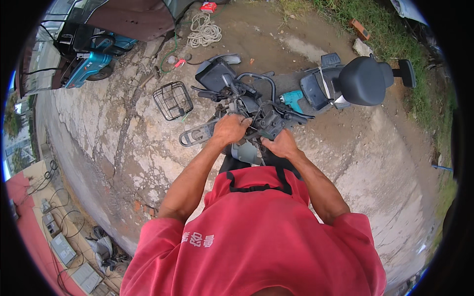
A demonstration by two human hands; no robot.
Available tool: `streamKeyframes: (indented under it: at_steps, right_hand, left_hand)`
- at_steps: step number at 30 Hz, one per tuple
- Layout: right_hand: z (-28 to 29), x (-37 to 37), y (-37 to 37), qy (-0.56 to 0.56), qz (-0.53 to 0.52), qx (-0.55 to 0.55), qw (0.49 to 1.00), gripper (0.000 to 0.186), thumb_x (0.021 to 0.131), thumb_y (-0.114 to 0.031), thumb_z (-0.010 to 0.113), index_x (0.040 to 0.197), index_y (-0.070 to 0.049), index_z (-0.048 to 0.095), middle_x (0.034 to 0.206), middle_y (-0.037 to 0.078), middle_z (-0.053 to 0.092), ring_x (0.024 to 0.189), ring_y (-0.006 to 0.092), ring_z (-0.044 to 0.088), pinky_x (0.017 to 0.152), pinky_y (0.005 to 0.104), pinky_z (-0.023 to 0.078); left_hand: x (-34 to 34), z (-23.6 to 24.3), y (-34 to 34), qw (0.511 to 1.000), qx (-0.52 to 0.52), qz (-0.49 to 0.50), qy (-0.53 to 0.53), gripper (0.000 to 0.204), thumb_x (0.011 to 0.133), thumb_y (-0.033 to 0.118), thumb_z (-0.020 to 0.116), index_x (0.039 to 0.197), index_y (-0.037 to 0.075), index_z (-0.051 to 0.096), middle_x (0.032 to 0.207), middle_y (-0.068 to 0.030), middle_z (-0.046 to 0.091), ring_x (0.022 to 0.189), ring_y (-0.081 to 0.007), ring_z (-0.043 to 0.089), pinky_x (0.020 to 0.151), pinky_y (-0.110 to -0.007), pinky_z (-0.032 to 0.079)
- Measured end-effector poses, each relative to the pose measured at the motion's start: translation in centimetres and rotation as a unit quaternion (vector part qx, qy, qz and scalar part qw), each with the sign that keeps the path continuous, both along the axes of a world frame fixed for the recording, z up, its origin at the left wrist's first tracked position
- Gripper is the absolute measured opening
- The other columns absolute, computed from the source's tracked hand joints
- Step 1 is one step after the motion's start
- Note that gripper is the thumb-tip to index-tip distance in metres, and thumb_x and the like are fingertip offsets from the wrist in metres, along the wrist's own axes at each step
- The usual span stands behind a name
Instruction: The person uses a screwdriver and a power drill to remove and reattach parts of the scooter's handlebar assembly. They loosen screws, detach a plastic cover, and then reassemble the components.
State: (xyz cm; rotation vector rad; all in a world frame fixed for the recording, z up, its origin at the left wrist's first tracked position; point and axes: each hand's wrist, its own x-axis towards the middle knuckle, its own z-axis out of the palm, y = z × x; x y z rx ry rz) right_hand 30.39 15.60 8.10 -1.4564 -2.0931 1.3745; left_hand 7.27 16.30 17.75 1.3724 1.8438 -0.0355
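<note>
A partly dismantled electric scooter [270,117] stands in front of me, its dark handlebar and front parts bare. At the near side of the front assembly, my left hand [231,129] has its fingers pinched together among the wires and fittings; what they hold is too small to tell. Just to its right, my right hand [282,144] is closed against the lower dark parts, and its grip is partly hidden. A grey-green panel [247,152] sits below both hands. On the footboard lies a teal cordless drill [292,100]. The scooter's black seat [362,81] is farther right.
A black wire basket [173,101] lies on cracked concrete left of the scooter. Beyond it are a coiled rope [203,30] and a red box [208,7]. A blue vehicle [89,68] stands far left. A brick [359,29] and a rock [363,48] lie by the grass.
</note>
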Motion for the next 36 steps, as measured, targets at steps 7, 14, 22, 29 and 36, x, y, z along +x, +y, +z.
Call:
streamKeyframes:
  at_steps: [7, 14, 22, 29, 36]
  right_hand:
    - [1.1, 0.6, 1.2, -0.037, 0.009, -0.057, 0.998, 0.064, 0.075, -0.051, 0.078, 0.065, 0.011, 0.064, 0.064, 0.03, 0.063, 0.068, 0.0453, 0.069, 0.064, 0.0497, 0.055]
    - [2.7, 1.1, 1.4, -0.057, -0.004, -0.056, 0.997, 0.063, 0.075, -0.05, 0.078, 0.073, 0.012, 0.067, 0.069, 0.03, 0.066, 0.071, 0.0441, 0.07, 0.065, 0.0486, 0.055]
    - [23.8, 0.7, -4.5, 0.149, -0.008, -0.277, 0.949, 0.031, 0.083, -0.028, 0.08, 0.093, 0.0, 0.071, 0.07, 0.013, 0.064, 0.068, 0.0179, 0.065, 0.069, 0.0357, 0.052]
    - [22.0, 3.4, -2.0, 0.185, -0.016, -0.149, 0.971, 0.022, 0.088, -0.02, 0.078, 0.087, -0.002, 0.066, 0.07, -0.001, 0.055, 0.068, 0.0072, 0.05, 0.063, 0.0291, 0.044]
    - [12.3, 5.3, -1.5, 0.299, -0.244, -0.279, 0.879, 0.025, 0.096, -0.024, 0.074, 0.083, -0.004, 0.066, 0.076, 0.003, 0.067, 0.068, 0.0109, 0.062, 0.062, 0.0279, 0.049]
  left_hand:
    - [-0.4, -0.4, -0.5, 0.998, 0.027, -0.027, -0.05, 0.05, 0.103, 0.045, 0.052, 0.082, 0.004, 0.071, 0.079, -0.0166, 0.071, 0.08, -0.0381, 0.07, 0.074, -0.047, 0.052]
    - [-0.1, -0.4, -0.3, 0.997, 0.042, -0.042, -0.051, 0.05, 0.103, 0.044, 0.051, 0.082, 0.003, 0.07, 0.079, -0.0166, 0.071, 0.079, -0.039, 0.069, 0.074, -0.047, 0.052]
    - [-0.1, 20.5, -1.2, 0.948, 0.215, -0.067, -0.224, 0.046, 0.106, 0.034, 0.056, 0.075, -0.001, 0.059, 0.062, -0.0094, 0.053, 0.057, -0.0215, 0.053, 0.057, -0.039, 0.044]
    - [-4.2, 14.6, -3.8, 0.949, 0.13, 0.135, -0.253, 0.045, 0.105, 0.042, 0.058, 0.089, 0.001, 0.068, 0.075, -0.0043, 0.066, 0.065, -0.0106, 0.057, 0.061, -0.027, 0.047]
    - [-2.4, 4.1, -4.7, 0.968, 0.134, 0.116, -0.177, 0.028, 0.098, 0.027, 0.069, 0.106, 0.0, 0.072, 0.09, -0.0107, 0.073, 0.082, -0.0186, 0.068, 0.075, -0.035, 0.054]
